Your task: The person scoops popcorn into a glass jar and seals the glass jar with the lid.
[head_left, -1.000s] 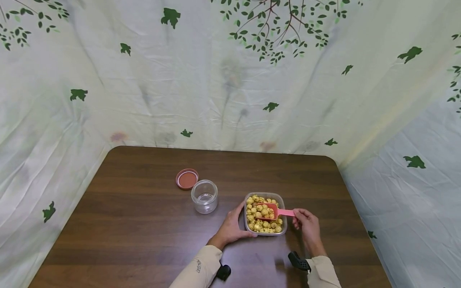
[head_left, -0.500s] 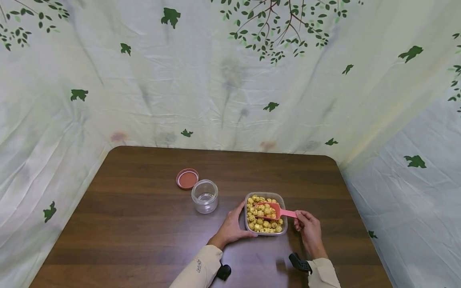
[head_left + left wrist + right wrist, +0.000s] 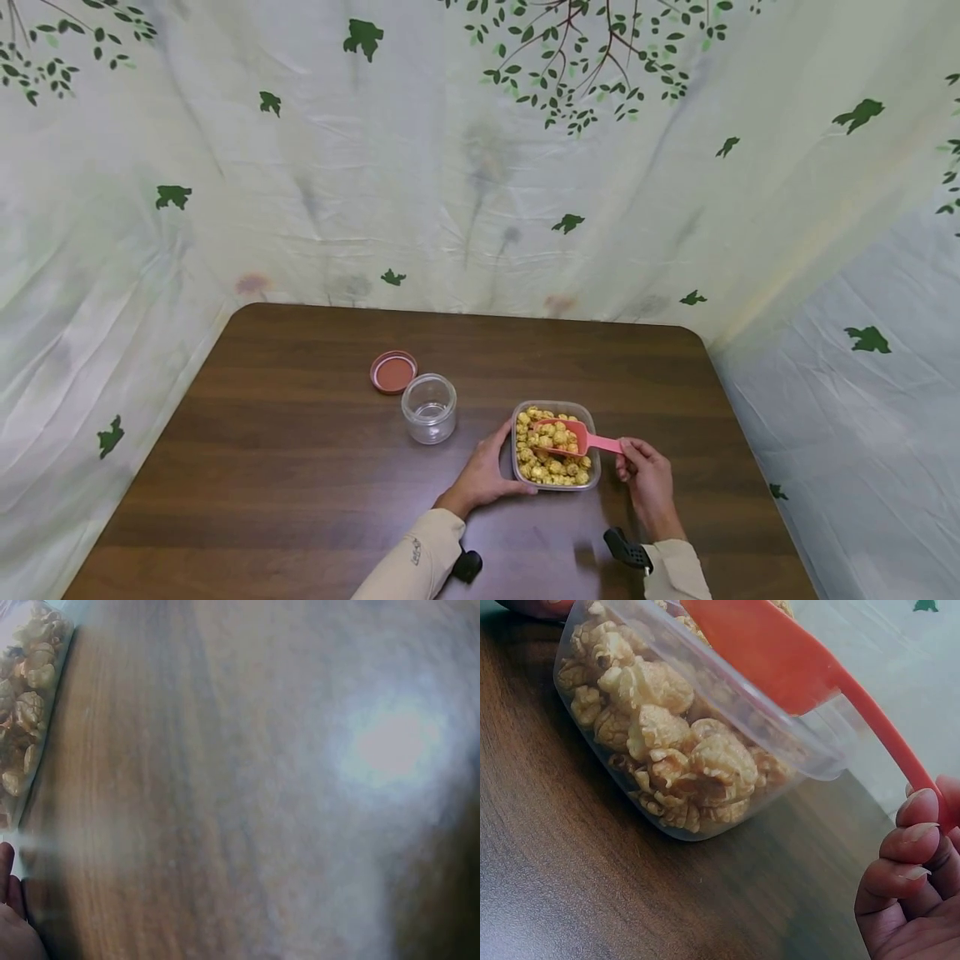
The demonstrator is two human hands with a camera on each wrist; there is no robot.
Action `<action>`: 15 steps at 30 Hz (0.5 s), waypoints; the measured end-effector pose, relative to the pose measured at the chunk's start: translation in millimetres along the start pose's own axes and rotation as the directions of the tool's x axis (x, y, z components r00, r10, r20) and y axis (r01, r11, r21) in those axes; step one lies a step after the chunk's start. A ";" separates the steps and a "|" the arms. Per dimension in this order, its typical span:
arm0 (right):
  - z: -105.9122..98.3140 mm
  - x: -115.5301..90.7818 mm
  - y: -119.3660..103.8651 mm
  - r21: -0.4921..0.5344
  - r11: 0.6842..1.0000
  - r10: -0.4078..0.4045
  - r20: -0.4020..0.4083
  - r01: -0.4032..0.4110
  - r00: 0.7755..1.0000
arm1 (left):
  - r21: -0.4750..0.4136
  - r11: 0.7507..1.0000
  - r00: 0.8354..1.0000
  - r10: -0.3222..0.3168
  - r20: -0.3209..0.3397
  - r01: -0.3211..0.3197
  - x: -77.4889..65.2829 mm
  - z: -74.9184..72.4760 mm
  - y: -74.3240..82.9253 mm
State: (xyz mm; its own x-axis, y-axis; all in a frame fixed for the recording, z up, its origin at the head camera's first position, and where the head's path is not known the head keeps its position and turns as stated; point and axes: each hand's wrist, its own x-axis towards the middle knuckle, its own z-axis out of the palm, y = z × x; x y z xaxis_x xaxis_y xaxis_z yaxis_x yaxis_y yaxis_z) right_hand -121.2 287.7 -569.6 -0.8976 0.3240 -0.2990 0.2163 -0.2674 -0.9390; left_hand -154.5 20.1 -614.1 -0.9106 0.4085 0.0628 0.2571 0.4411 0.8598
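A clear plastic food container [image 3: 597, 471], full of yellowish popcorn [image 3: 660, 735], stands on the table. My left hand [image 3: 483, 479] holds it at the near left corner, fingers along the left side and thumb along the near side. In the left wrist view only a bit of that hand [image 3: 16, 926] shows, at the lower left. To the container's right, my right hand [image 3: 648, 483] pinches the handle end of a pink scoop [image 3: 602, 443]. The scoop's blade [image 3: 780, 660] lies over the container, loaded with popcorn. Whether it touches the popcorn below, I cannot tell.
A clear jar [image 3: 430, 410] without a lid stands left of the container, with no contents visible. Behind it to the left lies a reddish lid [image 3: 393, 372]. The brown table [image 3: 285, 467] ends at a leaf-printed curtain [image 3: 420, 183].
The scoop has tilted a little, its handle end moving slightly right and toward me with my right hand. My left hand stays on the container. The head view has shifted slightly.
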 end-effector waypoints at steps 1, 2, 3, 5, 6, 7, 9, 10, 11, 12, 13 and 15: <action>0.0 -0.6 -0.8 0.003 1.000 0.001 -0.002 -0.001 1.000 | -0.005 1.000 1.000 -0.004 0.002 0.004 0.1 0.3 0.2; 0.1 -1.1 -1.6 0.004 1.000 -0.002 -0.002 0.002 1.000 | -0.004 1.000 1.000 -0.005 0.003 0.005 0.3 0.7 0.2; 0.3 -1.2 -2.1 0.007 1.000 -0.001 -0.004 0.001 1.000 | -0.008 1.000 1.000 -0.005 0.004 0.005 0.6 0.8 0.2; 0.7 -1.5 -3.4 -0.001 1.000 -0.003 -0.003 0.003 1.000 | -0.011 1.000 1.000 -0.002 0.000 0.002 1.3 1.4 -0.3; 1.0 -1.6 -4.2 0.001 1.000 -0.001 -0.004 0.001 1.000 | -0.012 1.000 1.000 -0.001 -0.002 0.001 1.6 1.6 -0.4; 1.9 -1.7 -4.5 0.001 1.000 0.000 -0.005 0.000 1.000 | -0.012 1.000 1.000 -0.002 -0.002 0.002 1.5 1.3 -0.8; 3.3 -1.8 -5.1 0.004 1.000 0.002 -0.006 -0.002 1.000 | -0.013 1.000 1.000 0.000 -0.004 0.000 1.0 0.9 -1.5; 3.9 -1.9 -5.4 0.006 1.000 0.001 -0.005 -0.001 1.000 | -0.014 1.000 1.000 0.000 -0.002 0.000 0.7 0.6 -1.5; 4.2 -1.8 -5.6 0.009 1.000 0.002 -0.005 -0.002 1.000 | -0.015 1.000 1.000 -0.004 0.000 0.004 0.2 0.2 -1.4; 4.5 -2.1 -6.1 0.014 1.000 0.001 -0.004 -0.001 1.000 | -0.015 1.000 1.000 -0.005 0.003 0.005 -0.3 -0.4 -1.0; 4.6 -2.2 -6.4 0.017 1.000 0.001 -0.006 0.000 1.000 | -0.014 1.000 1.000 -0.004 0.005 0.005 -0.7 -0.9 -0.8; 4.2 -2.3 -6.9 0.014 1.000 -0.002 -0.008 0.003 1.000 | -0.010 1.000 1.000 -0.005 0.011 0.005 -1.9 -2.1 0.1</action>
State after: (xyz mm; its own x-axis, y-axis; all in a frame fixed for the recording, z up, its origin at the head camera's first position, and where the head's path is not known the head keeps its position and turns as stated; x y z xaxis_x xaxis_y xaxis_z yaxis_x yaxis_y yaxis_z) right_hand -122.2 285.0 -561.7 -0.8950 0.3319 -0.2980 0.2085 -0.2794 -0.9373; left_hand -153.5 17.6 -613.1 -0.9082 0.4151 0.0529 0.2494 0.4353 0.8651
